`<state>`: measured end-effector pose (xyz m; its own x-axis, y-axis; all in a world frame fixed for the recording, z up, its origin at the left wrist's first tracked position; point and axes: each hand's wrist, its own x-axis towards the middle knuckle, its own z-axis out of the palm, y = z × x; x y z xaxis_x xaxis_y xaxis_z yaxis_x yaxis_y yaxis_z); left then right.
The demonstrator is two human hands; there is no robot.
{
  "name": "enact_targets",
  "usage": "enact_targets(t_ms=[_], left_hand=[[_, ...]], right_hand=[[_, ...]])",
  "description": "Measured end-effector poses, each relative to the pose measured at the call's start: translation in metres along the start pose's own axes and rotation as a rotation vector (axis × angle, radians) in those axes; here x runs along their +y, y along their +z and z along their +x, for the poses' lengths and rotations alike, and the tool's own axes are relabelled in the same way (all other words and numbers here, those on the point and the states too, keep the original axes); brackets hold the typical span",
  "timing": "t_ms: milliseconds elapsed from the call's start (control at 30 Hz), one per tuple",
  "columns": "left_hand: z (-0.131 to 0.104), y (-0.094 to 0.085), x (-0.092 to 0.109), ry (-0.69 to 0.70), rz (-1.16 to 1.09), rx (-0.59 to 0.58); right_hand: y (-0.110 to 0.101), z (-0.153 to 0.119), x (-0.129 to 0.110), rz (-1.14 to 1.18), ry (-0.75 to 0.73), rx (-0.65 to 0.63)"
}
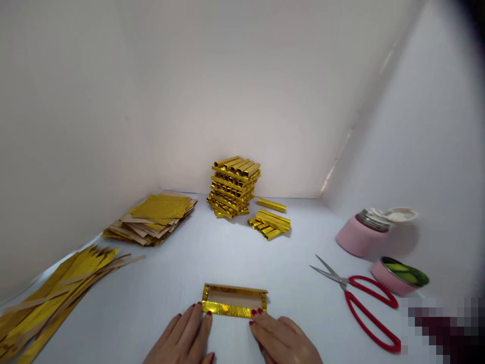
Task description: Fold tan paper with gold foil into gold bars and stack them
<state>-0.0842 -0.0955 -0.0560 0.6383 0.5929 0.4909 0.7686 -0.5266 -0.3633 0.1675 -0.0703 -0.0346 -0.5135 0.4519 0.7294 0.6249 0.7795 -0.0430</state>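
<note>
Your left hand point(185, 336) and right hand point(282, 339) lie flat, fingers spread and grasping nothing, fingertips pressing the near folded edge of the unmarked gold foil sheet point(234, 301), which lies at the tabletop's point(170, 283) near edge, long axis running left-right.

The folded foil sheet point(234, 301) is shiny gold with a plain tan inside. Behind it, the stack of folded bars point(234, 186) is the same gold. Right of the sheet, the scissors point(359, 298) have red handles and silver blades; the pink bowl point(398, 276) holds green slices. Fingernails are dark red.
</note>
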Motion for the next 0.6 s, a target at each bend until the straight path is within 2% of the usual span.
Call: enact_targets(t_ms=[267, 433, 600], left_hand=[[0.015, -0.013, 0.005, -0.04, 0.033, -0.061], [0.011, -0.004, 0.008, -0.01, 0.055, -0.04], [0.001, 0.003, 0.013, 0.016, 0.087, -0.073]], right_hand=[[-0.002, 0.006, -0.005, 0.007, 0.029, -0.019], [-0.002, 0.003, -0.005, -0.002, 0.015, -0.06], [0.0, 0.001, -0.003, -0.011, 0.012, -0.039]])
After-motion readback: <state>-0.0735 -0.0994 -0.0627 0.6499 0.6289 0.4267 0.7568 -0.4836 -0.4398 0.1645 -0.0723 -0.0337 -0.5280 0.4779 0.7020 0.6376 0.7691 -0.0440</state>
